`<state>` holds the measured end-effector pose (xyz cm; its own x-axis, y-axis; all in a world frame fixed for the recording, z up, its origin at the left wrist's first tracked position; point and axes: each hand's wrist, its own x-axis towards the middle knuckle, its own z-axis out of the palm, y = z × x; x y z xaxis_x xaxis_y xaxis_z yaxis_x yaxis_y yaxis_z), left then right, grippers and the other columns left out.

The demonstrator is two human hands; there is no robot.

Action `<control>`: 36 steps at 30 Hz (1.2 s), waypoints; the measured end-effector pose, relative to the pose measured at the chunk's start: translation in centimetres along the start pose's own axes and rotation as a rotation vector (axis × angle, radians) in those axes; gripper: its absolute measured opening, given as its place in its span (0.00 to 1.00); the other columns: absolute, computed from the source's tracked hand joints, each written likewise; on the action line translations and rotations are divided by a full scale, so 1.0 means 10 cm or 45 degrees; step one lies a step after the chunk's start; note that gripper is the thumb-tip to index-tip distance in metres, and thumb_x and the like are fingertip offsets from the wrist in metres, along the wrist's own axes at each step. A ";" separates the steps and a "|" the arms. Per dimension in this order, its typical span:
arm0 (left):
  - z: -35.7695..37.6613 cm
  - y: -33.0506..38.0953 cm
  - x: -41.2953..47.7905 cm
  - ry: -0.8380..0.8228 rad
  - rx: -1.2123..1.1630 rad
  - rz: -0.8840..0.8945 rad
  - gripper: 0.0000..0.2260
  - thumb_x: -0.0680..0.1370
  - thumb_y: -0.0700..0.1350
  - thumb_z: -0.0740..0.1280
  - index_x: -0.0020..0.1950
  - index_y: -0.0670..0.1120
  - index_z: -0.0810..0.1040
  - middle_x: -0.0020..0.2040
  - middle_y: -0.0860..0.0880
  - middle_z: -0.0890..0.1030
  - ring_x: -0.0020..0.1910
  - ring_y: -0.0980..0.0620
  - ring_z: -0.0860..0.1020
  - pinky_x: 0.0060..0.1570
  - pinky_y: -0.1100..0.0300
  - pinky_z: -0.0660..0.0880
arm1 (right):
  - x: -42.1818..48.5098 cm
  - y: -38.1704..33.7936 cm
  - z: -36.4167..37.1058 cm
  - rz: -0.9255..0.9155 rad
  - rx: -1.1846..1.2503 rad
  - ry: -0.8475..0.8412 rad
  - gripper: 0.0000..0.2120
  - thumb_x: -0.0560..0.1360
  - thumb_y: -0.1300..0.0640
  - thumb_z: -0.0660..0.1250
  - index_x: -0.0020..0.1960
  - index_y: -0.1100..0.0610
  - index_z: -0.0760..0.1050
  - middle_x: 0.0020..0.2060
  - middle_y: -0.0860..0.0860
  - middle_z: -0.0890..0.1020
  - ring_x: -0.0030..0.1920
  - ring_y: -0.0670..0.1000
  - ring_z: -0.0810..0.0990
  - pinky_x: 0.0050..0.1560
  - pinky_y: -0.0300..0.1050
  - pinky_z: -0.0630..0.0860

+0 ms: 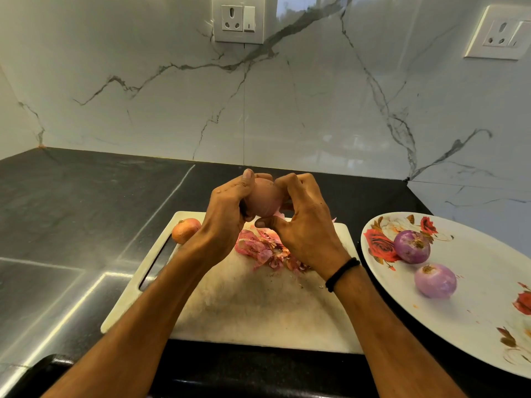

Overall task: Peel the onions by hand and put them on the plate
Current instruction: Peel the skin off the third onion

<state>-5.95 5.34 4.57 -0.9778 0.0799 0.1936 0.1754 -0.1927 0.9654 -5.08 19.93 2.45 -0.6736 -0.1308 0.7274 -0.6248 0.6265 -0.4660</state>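
Observation:
I hold a pinkish onion [263,200] above the white cutting board [244,305]. My left hand [227,216] grips it from the left, thumb on top. My right hand [304,225] pinches its skin on the right side, and a loose flap of skin hangs below. A heap of pink onion skins [267,249] lies on the board under my hands. An unpeeled brown onion [185,229] rests on the board's far left corner. Two peeled purple onions [411,246] [435,280] sit on the white rose-patterned plate [474,320] to the right.
The board lies on a dark stone counter [71,225] against a white marble wall [287,110] carrying two power sockets [238,19]. The counter's front edge runs below the board, and the plate touches the board's right side.

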 end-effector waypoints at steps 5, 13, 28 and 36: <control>0.00 0.02 0.02 0.067 -0.104 -0.061 0.16 0.85 0.54 0.54 0.56 0.47 0.77 0.58 0.40 0.80 0.61 0.39 0.79 0.62 0.44 0.77 | -0.01 -0.03 -0.02 0.023 0.049 0.045 0.16 0.71 0.56 0.77 0.50 0.52 0.71 0.49 0.49 0.71 0.46 0.48 0.76 0.49 0.30 0.77; 0.01 0.03 0.02 0.091 -0.066 -0.045 0.15 0.85 0.53 0.54 0.55 0.47 0.77 0.57 0.40 0.80 0.62 0.37 0.78 0.65 0.40 0.74 | 0.05 -0.06 -0.12 0.185 0.279 0.219 0.09 0.73 0.53 0.74 0.46 0.54 0.75 0.43 0.50 0.78 0.44 0.47 0.78 0.46 0.31 0.78; 0.01 0.01 0.00 0.035 0.011 -0.073 0.18 0.84 0.55 0.54 0.56 0.46 0.79 0.58 0.37 0.79 0.57 0.38 0.78 0.64 0.41 0.74 | 0.06 -0.06 -0.11 0.139 0.350 0.192 0.12 0.72 0.50 0.70 0.51 0.54 0.83 0.51 0.48 0.77 0.53 0.49 0.79 0.52 0.33 0.79; 0.02 0.01 -0.01 0.024 -0.031 -0.104 0.17 0.84 0.55 0.55 0.55 0.46 0.79 0.59 0.36 0.79 0.53 0.42 0.78 0.54 0.53 0.77 | 0.07 -0.01 -0.06 0.172 0.157 0.177 0.06 0.75 0.60 0.71 0.52 0.60 0.82 0.51 0.51 0.76 0.52 0.48 0.77 0.54 0.31 0.77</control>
<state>-5.82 5.53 4.65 -0.9907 0.0781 0.1110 0.0925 -0.2101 0.9733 -5.25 20.23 3.33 -0.6990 0.0601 0.7126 -0.5820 0.5311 -0.6158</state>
